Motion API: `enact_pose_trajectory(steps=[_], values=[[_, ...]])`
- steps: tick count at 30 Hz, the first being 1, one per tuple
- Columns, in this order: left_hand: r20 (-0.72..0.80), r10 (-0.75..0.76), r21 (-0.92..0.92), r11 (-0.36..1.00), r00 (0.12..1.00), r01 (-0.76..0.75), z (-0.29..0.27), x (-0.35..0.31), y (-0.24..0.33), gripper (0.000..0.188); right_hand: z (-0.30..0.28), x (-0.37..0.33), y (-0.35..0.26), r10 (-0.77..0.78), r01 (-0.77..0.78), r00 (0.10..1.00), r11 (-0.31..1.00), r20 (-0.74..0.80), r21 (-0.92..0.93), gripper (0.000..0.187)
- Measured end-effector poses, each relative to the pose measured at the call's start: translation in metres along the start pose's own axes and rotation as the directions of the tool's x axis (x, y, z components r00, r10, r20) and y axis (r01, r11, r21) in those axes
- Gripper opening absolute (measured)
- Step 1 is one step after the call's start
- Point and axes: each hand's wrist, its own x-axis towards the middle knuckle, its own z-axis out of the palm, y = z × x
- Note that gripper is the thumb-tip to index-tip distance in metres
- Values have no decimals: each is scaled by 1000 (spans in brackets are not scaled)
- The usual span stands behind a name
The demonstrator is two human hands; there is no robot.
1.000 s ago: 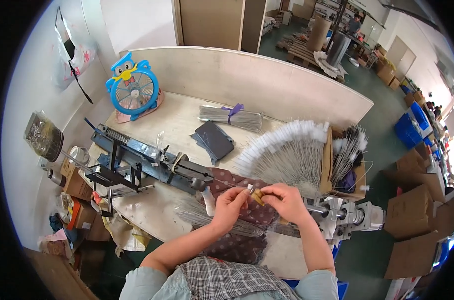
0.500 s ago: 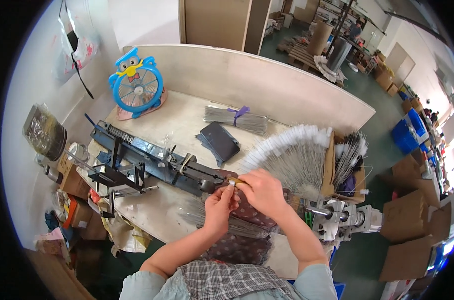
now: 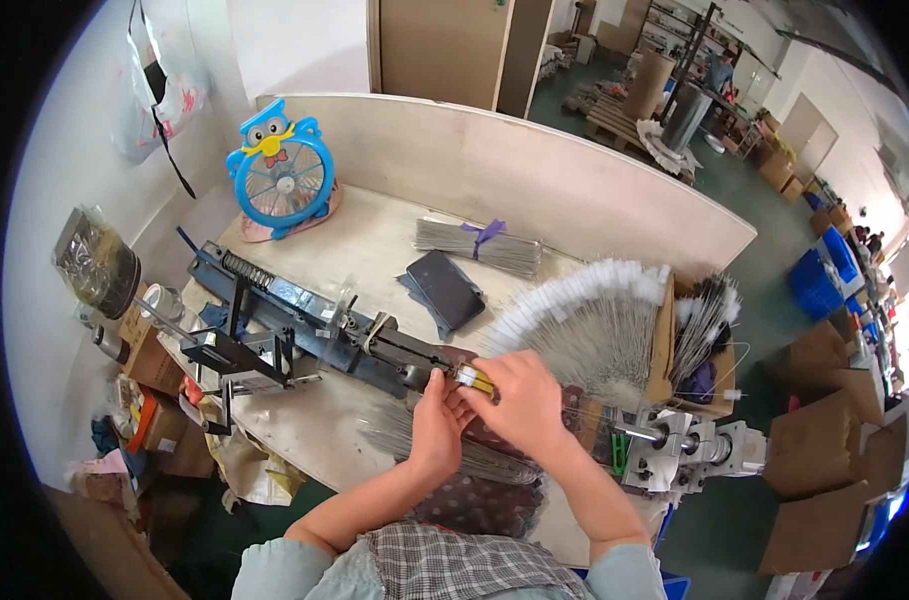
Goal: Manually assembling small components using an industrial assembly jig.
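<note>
My right hand (image 3: 523,400) is closed around a short yellow-handled tool (image 3: 483,382) whose exact kind I cannot make out. A small white piece (image 3: 466,374) shows at the tool's left end, right by the end of the long dark metal bench fixture (image 3: 370,345). Close beside it, my left hand (image 3: 438,428) has its thumb raised and its fingers curled; whatever lies in them is hidden. Under both hands are a dotted brown cloth (image 3: 495,425) and a bundle of thin grey wires (image 3: 390,430).
Wires with white ends (image 3: 585,310) fan out at the right, beside a cardboard box (image 3: 663,345) of more wires. A tied wire bundle (image 3: 515,255), a dark phone-like slab (image 3: 445,290) and a blue fan (image 3: 285,185) lie further back. A metal shaft mechanism (image 3: 690,440) stands at right.
My left thumb has moved left, off the white piece it was pinching. The yellow tool and white piece now show more fully in my right hand. The whole view has shifted slightly.
</note>
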Motion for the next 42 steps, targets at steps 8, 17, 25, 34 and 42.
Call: enact_pose_trajectory(steps=[8,17,25,34,42], values=[[27,58,-5,998,998,-58,0,-1,-5,20,6,-8,4,-126,108,975,989,-185,-105,26],[83,106,-57,993,991,-101,-3,1,-7,14,-3,-15,12,-168,154,977,982,-131,-109,22],[61,121,-12,993,991,-120,2,0,-8,13,-9,-19,11,-124,120,989,991,-80,-60,25],[61,80,-156,985,995,-69,1,-1,-7,10,-3,-16,8,-126,124,990,992,-69,-34,28],[38,87,-95,992,995,-83,5,-2,-7,12,-5,-21,8,-93,89,991,995,-92,-48,23]])
